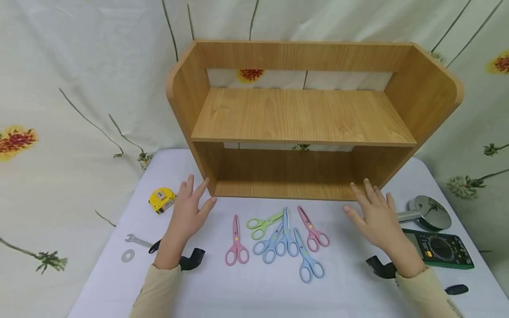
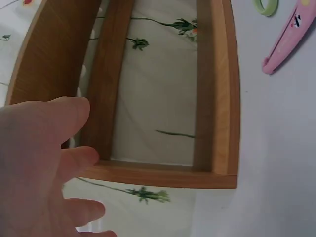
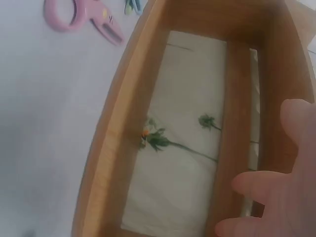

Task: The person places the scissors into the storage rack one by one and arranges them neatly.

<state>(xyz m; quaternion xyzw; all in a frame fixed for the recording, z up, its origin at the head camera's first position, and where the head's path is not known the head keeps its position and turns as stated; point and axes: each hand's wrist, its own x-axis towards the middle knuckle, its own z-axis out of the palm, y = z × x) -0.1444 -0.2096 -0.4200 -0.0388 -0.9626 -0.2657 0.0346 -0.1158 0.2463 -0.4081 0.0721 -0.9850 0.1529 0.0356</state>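
Table (image 1: 214, 287), draped in white, carries everything here. At its far side the wooden shelf (image 1: 306, 115) stands upright and whole, two levels high, so that part looks settled. Next come the hands: the left hand (image 1: 191, 210) is spread with thumb out beside the shelf's lower left front corner, and the right hand (image 1: 375, 221) is likewise spread at the lower right one. Neither has hold of anything, and whether their fingertips touch the wood cannot be told. Right of the right hand lie a multimeter (image 1: 439, 248) and a round-headed metal item (image 1: 431, 213). In front of the shelf, between the hands, are six pairs of scissors — left pink scissors (image 1: 236, 239), green scissors (image 1: 264, 225), three blue scissors (image 1: 305, 254) and right pink scissors (image 1: 312, 227) — all on the cloth, none taken up. A yellow tape measure (image 1: 161, 199) sits just beside the left hand; a wrench (image 1: 139, 240) and a flat ring (image 1: 123, 257) lie nearer the left forearm. As a judgement, the work stands at a start or a finish — the pictures do not settle which; any handling of the scissors that remains is not under way, since both hands hold nothing.
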